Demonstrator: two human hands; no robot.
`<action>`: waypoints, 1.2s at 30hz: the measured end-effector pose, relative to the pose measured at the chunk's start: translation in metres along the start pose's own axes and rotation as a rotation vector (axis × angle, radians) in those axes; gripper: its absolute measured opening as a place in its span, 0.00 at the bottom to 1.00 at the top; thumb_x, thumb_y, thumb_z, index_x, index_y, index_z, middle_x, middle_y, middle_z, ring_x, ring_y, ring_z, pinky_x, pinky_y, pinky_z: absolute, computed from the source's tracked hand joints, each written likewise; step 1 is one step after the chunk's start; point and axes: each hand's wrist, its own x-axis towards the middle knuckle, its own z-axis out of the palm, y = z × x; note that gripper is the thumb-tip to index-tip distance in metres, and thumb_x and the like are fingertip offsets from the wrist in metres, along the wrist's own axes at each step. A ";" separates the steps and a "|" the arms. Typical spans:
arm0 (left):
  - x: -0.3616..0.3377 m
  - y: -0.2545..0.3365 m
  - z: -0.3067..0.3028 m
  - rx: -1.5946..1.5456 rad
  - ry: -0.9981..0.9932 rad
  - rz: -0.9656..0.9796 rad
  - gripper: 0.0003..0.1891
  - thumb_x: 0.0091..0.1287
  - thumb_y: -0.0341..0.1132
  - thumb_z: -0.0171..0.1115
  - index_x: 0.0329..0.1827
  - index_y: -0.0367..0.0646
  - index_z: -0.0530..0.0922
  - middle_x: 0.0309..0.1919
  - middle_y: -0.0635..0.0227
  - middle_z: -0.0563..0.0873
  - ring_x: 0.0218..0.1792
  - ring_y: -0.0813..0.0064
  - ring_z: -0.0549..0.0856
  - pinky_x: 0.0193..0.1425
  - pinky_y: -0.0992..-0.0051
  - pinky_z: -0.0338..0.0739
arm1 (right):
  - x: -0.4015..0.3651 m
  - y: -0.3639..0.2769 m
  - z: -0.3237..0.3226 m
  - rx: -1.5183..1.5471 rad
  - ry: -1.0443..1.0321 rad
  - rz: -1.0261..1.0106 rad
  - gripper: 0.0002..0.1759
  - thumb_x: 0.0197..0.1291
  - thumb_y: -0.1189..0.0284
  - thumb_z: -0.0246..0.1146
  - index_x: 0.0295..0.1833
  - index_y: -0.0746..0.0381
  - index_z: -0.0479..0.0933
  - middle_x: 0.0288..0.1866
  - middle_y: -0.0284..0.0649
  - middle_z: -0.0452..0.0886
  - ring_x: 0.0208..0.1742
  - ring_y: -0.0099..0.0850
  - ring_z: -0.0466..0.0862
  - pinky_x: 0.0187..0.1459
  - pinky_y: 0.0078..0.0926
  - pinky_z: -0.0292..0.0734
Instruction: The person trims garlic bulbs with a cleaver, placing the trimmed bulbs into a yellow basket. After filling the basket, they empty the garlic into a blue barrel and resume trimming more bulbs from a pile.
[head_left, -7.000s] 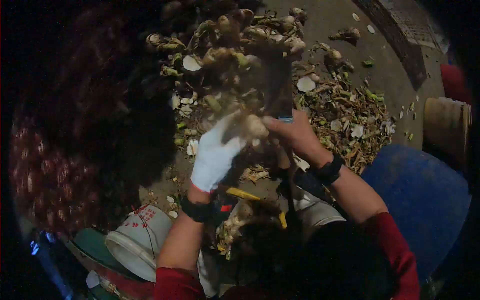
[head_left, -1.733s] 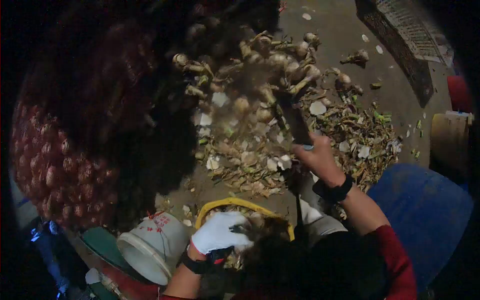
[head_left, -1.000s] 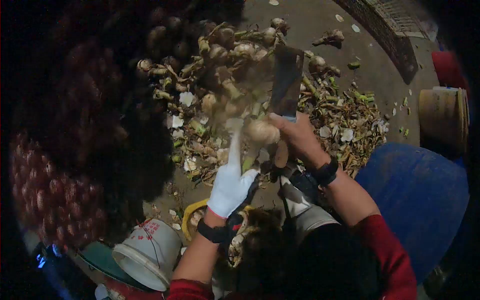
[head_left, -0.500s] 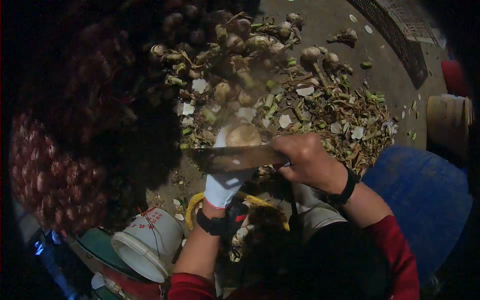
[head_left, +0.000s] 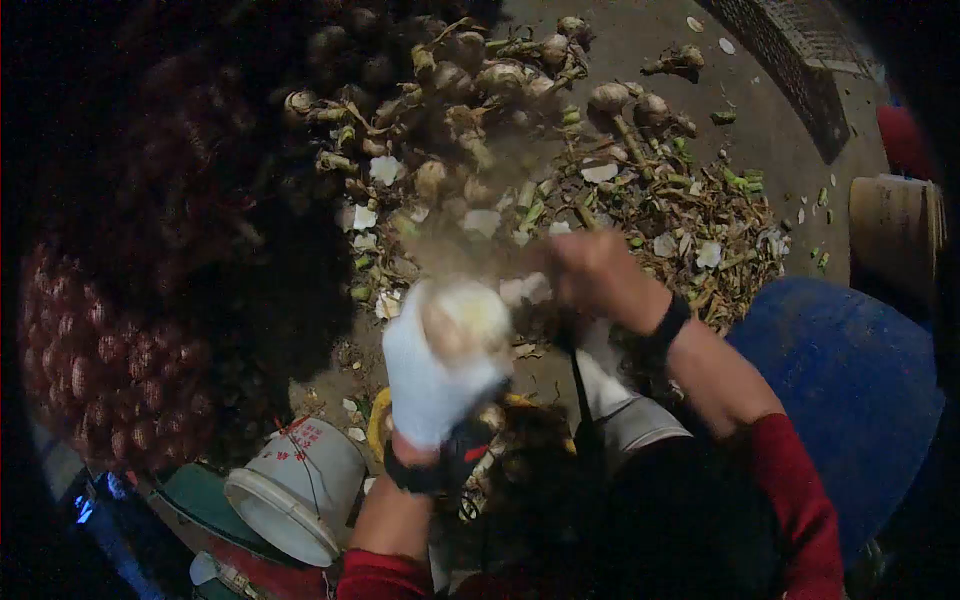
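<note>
My left hand (head_left: 425,365), in a white glove, is closed round a garlic bulb (head_left: 465,320), its pale cut face turned up. My bare right hand (head_left: 595,275) is in a fist on a knife, beyond and to the right of the bulb. The knife's blade is smeared by motion and I can hardly make it out. Beneath my left wrist shows part of a yellow rim (head_left: 380,420) with bulbs inside it. Beyond both hands lies a heap of untrimmed garlic (head_left: 500,75) with stalks, loose leaves and pale cut-off slices.
A red net sack (head_left: 110,370) full of bulbs stands at left. A white bucket (head_left: 300,480) lies tilted at lower left, and another white container (head_left: 640,425) is near my right forearm. A large blue object (head_left: 840,400) fills the right side, with a cardboard-coloured container (head_left: 895,230) behind it.
The knife has swung away from across the bulb, out of clear sight. My left hand has turned and come nearer with the bulb, and its cut face now shows. My right hand has moved slightly away.
</note>
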 end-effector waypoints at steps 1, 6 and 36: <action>-0.009 0.002 0.000 -0.222 0.002 -0.008 0.29 0.40 0.34 0.70 0.48 0.33 0.72 0.35 0.56 0.83 0.38 0.66 0.84 0.46 0.71 0.76 | -0.014 0.023 0.003 -0.024 0.007 0.233 0.15 0.34 0.76 0.65 0.34 0.65 0.74 0.24 0.45 0.78 0.27 0.43 0.80 0.29 0.36 0.75; 0.011 -0.022 0.004 -0.234 0.012 -0.123 0.38 0.34 0.36 0.71 0.54 0.36 0.71 0.44 0.56 0.80 0.45 0.65 0.80 0.51 0.72 0.73 | 0.001 -0.021 -0.002 0.186 0.140 0.528 0.07 0.46 0.75 0.61 0.32 0.67 0.78 0.23 0.39 0.79 0.27 0.22 0.78 0.31 0.22 0.73; 0.131 -0.095 0.062 0.717 -0.075 -0.132 0.25 0.48 0.41 0.63 0.50 0.45 0.71 0.39 0.51 0.76 0.42 0.51 0.77 0.44 0.59 0.74 | -0.007 -0.009 0.002 0.458 0.196 0.924 0.12 0.51 0.67 0.63 0.33 0.67 0.77 0.20 0.33 0.75 0.21 0.19 0.71 0.24 0.22 0.68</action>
